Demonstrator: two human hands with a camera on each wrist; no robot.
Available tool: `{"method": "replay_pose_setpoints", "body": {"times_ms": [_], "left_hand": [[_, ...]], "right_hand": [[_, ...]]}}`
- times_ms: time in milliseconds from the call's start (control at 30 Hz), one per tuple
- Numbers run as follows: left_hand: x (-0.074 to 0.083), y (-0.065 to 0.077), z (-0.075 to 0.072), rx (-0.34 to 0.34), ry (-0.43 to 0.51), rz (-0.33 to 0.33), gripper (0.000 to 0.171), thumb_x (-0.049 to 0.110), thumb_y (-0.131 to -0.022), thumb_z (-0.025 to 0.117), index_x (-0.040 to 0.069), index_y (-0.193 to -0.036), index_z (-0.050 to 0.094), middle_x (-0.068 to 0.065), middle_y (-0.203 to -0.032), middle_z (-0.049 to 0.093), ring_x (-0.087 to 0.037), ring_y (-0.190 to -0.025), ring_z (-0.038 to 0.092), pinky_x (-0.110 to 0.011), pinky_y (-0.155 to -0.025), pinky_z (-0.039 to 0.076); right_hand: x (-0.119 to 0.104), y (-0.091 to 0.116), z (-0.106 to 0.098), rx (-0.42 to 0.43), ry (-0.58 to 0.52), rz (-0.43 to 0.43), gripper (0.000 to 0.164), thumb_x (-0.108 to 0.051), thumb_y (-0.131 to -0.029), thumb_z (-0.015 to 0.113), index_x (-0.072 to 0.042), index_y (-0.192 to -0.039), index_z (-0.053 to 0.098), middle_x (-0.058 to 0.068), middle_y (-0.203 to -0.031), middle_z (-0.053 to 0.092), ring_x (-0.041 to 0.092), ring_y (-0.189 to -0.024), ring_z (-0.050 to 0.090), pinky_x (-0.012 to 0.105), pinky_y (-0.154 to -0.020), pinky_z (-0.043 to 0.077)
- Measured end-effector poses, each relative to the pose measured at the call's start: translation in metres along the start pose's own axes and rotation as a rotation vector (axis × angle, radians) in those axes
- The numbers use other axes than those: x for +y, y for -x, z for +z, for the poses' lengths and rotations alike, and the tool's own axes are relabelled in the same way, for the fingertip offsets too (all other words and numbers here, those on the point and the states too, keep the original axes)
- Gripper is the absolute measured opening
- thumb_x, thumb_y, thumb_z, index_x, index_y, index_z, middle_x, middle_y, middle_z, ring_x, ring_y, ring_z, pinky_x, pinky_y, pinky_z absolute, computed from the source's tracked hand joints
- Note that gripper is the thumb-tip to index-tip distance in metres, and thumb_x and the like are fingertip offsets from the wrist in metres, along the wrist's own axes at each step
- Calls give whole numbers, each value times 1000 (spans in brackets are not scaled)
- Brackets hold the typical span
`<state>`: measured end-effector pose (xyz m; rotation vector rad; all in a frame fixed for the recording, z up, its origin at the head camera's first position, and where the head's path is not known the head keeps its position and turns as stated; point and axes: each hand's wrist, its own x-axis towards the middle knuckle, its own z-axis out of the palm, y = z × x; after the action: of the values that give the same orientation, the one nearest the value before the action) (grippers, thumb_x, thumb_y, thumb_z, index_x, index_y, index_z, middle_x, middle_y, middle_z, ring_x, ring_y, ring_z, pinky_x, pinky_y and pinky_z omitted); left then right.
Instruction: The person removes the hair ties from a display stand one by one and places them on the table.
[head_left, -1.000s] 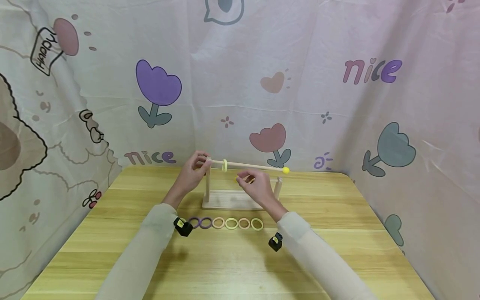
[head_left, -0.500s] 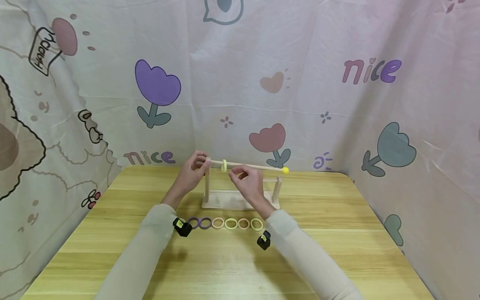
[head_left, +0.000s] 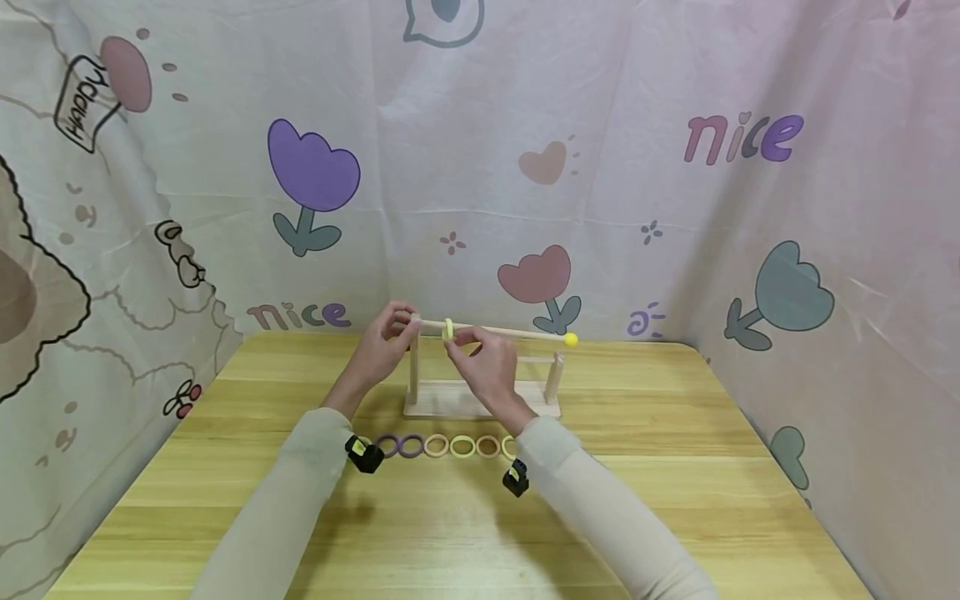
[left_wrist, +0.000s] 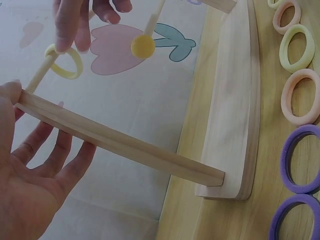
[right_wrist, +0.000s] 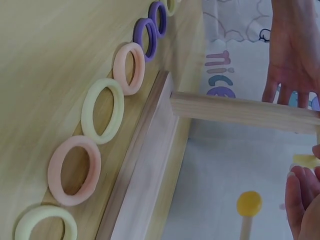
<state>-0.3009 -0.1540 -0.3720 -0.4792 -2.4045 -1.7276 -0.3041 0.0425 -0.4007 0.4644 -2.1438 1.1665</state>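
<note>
A pale wooden stand [head_left: 442, 402] has two upright posts and rods tipped with yellow balls. My left hand [head_left: 380, 346] grips the top of its left post [left_wrist: 120, 140], thumb on the near side and fingers behind. From this post the upper rod [head_left: 517, 333] runs right to a yellow ball [head_left: 571, 340]. A light yellow hair tie [head_left: 448, 331] hangs around that rod near the post. My right hand [head_left: 486, 367] pinches this hair tie between thumb and fingers. The lower rod's yellow ball [left_wrist: 143, 46] shows in the left wrist view; in the head view, the right hand hides it.
A row of hair ties lies on the wooden table [head_left: 450, 533] before the stand: purple ones [right_wrist: 145, 40], peach ones [right_wrist: 75, 170] and light yellow ones [right_wrist: 102, 111]. My sleeves partly cover the row's ends. A printed cloth [head_left: 442, 167] hangs behind the table.
My right hand has moved left along the upper rod to the light yellow hair tie and now pinches it. The left hand has stayed on the post.
</note>
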Motion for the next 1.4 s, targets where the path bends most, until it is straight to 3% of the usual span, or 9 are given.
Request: {"method": "replay_pose_setpoints", "body": {"times_ms": [100, 167, 433, 600, 900, 1167, 1400], "left_hand": [[-13, -5, 0, 4, 0, 11, 33, 26, -108, 55, 6, -133, 49, -20, -118, 57, -42, -115, 61, -43, -92, 56], [-22, -8, 0, 6, 1, 19, 35, 28, -108, 56, 6, -134, 48, -19, -118, 57, -43, -116, 61, -51, -95, 56], [-23, -9, -2, 7, -5, 11, 36, 27, -108, 55, 6, -136, 49, -24, -124, 57, -47, -120, 60, -59, -99, 54], [-22, -10, -1, 7, -13, 8, 35, 24, -108, 53, 6, -137, 48, -26, -126, 57, -43, -120, 60, -58, -99, 54], [-22, -8, -1, 15, -29, 19, 33, 34, -107, 56, 13, -131, 50, -18, -120, 59, -37, -116, 63, -49, -96, 57], [-23, -8, -1, 17, -29, 37, 32, 32, -107, 55, 11, -131, 50, -21, -120, 58, -42, -118, 62, -58, -96, 55], [-22, -7, 0, 14, -26, 32, 32, 33, -107, 56, 12, -130, 50, -17, -118, 57, -43, -119, 62, -58, -96, 54]], "right_hand": [[-3, 0, 1, 11, 26, 15, 10, -18, -85, 82, -8, -88, 81, 5, -83, 81, 18, -52, 67, 14, -51, 42], [-4, 0, 1, 19, 46, 22, 8, -17, -86, 80, -9, -87, 81, 4, -83, 81, 16, -51, 65, 14, -50, 41], [-4, 2, -2, 58, 62, 13, 7, -15, -85, 78, -9, -87, 82, 4, -83, 81, 13, -46, 61, 17, -47, 40], [-3, 3, -7, 69, 49, 21, 7, -13, -86, 78, -9, -89, 82, 5, -84, 81, 15, -47, 62, 18, -48, 42], [5, 4, -14, 80, 32, 11, 7, -11, -86, 77, -7, -91, 82, 7, -84, 81, 21, -51, 65, 19, -52, 45], [10, 7, -23, 99, 13, -3, 7, -10, -86, 77, -6, -90, 81, 7, -83, 81, 19, -49, 65, 17, -50, 47], [17, 8, -29, 102, 5, 32, 7, -9, -85, 78, -6, -90, 81, 8, -82, 81, 20, -48, 65, 14, -48, 44]]}}
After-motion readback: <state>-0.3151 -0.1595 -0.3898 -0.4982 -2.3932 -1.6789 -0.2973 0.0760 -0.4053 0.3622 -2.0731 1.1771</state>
